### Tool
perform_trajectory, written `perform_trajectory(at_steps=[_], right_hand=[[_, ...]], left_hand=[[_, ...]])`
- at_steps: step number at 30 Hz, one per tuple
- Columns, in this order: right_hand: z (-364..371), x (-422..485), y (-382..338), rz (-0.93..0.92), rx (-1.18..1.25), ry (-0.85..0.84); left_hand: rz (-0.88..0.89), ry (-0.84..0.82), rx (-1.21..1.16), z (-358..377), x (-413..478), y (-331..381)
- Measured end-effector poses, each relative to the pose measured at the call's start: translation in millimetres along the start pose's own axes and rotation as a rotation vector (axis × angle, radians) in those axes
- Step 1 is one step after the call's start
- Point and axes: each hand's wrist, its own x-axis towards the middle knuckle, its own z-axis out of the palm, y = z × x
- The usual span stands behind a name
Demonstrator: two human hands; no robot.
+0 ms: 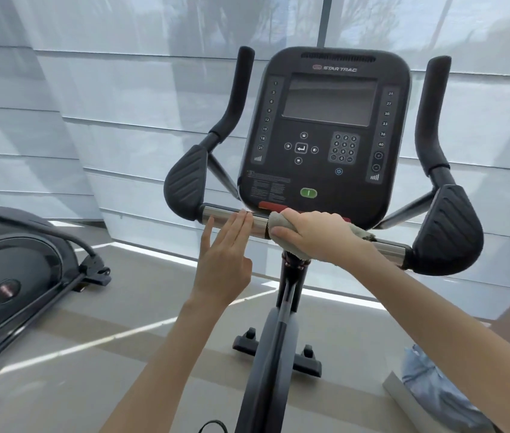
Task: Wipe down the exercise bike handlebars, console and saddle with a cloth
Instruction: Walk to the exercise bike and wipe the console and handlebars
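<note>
The exercise bike's black console stands ahead, its screen dark. Below it runs the chrome handlebar, with black elbow pads at both ends and black upright grips at each side. My right hand wraps a grey-beige cloth around the middle of the bar, just under the console. My left hand is flat and open, fingertips touching the bar left of the cloth. The saddle is out of view.
Another black exercise machine stands on the floor at the left. A blue bag on a white box lies at the lower right. Pale window blinds fill the background. The bike's post and base foot are below.
</note>
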Motion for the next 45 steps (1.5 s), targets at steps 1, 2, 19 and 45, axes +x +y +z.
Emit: perform_trajectory(at_steps=[1, 2, 19, 45], right_hand=[[3.1, -9.4, 1.8, -0.062, -0.077, 0.099], [4.9, -19.0, 3.7, -0.115, -0.134, 0.184], [14.5, -11.6, -18.1, -0.104, -0.297, 0.295], [11.3, -79.7, 27.8, 0.001, -0.488, 0.366]], left_hand=[[-0.005, 0.011, -0.011, 0.4, -0.1, 0.3], [-0.006, 0.023, -0.018, 0.9, -0.2, 0.2], [-0.039, 0.080, -0.034, 18.6, -0.4, -0.1], [-0.147, 0.188, -0.297, 22.0, 0.3, 10.7]])
